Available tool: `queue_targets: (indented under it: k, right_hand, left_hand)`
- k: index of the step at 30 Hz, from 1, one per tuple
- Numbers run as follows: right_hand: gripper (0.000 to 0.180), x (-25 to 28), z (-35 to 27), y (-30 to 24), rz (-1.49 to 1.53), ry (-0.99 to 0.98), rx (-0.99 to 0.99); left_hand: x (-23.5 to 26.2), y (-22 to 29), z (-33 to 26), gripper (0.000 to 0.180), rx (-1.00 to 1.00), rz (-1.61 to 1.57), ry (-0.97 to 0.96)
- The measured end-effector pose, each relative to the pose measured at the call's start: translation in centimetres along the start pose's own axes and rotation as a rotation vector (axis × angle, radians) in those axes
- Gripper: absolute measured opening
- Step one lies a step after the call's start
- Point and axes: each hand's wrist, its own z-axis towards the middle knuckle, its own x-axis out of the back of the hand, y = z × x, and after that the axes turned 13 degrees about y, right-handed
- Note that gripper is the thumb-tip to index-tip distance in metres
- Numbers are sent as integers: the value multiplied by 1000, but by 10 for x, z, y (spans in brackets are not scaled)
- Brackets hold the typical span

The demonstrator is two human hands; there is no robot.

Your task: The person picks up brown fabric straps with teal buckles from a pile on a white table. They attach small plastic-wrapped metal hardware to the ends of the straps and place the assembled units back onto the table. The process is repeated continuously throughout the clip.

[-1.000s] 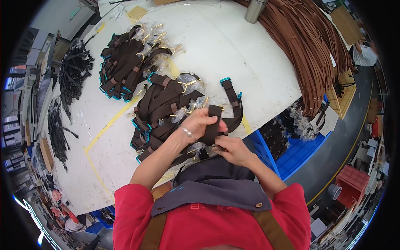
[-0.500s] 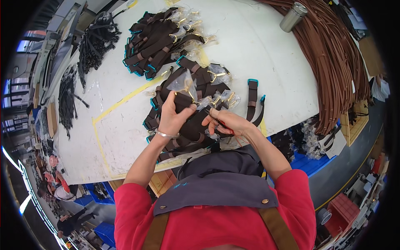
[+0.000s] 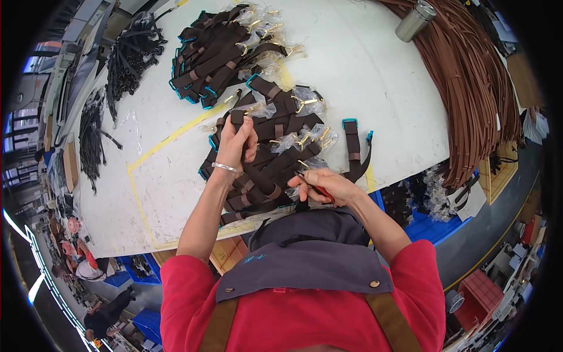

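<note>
My left hand point(image 3: 236, 144) is closed around a dark brown strap point(image 3: 238, 116), with a gold metal hook partly wrapped in clear plastic at its end. Fingers curled, my right hand point(image 3: 328, 186) grips small red-handled scissors point(image 3: 324, 192), their dark tips pointing toward the strap pile. Beneath both hands lies a heap of dark brown straps point(image 3: 258, 179) with teal-edged buckles and gold hooks in clear plastic. Just right of the heap, a separate strap point(image 3: 352, 144) lies with a teal-edged buckle at its top.
A second strap pile point(image 3: 217, 58) lies farther back on the white table point(image 3: 375, 70). Long brown strips point(image 3: 463, 88) hang over the right edge beside a metal flask point(image 3: 415, 22). Black straps point(image 3: 136, 53) are at left. Blue bins point(image 3: 431, 226) stand below the table.
My left hand has moved slightly up and left and turned, its fingers now closed tighter on the strap. The plastic no longer stands upright above it. My right hand stays nearly in place.
</note>
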Motion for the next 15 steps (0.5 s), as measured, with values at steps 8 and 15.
queue_targets:
  k: [8,15]
  right_hand:
    - [31,50,-43,3,-926,1151,399]
    - [29,84,-39,53,-835,1204,385]
  left_hand:
    - [61,58,-39,16,-44,-405,-276]
    - [64,-31,-57,54,45,-859,-603]
